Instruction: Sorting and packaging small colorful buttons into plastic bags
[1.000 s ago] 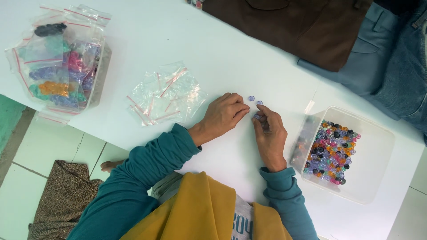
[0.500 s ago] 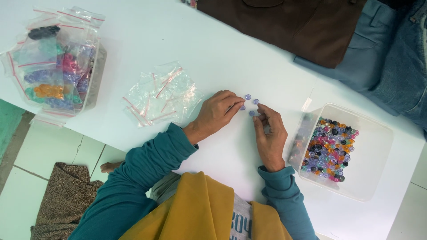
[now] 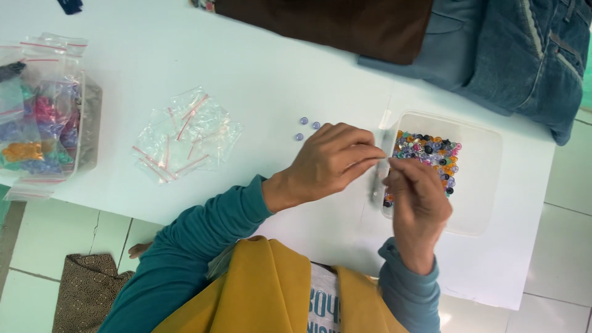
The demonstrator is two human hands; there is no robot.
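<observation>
My left hand (image 3: 330, 163) and my right hand (image 3: 419, 203) meet fingertip to fingertip at the near left edge of a clear plastic box (image 3: 478, 185). The box holds a heap of mixed coloured beads (image 3: 425, 153). Both hands pinch what looks like a small clear bag (image 3: 375, 184) that hangs between them; it is thin and hard to make out. Three loose purple beads (image 3: 306, 127) lie on the white table (image 3: 259, 68), just beyond my left hand's knuckles. Teal sleeves cover both my forearms.
A pile of empty small zip bags (image 3: 185, 137) lies left of my hands. At the far left a clear tub (image 3: 86, 123) holds bags of coloured beads. A person in jeans (image 3: 524, 55) with a brown cloth (image 3: 333, 24) is across the table. The table's near edge runs under my arms.
Both hands have moved right, away from the three loose beads and up to the edge of the bead box. Their fingertips are now pinched together.
</observation>
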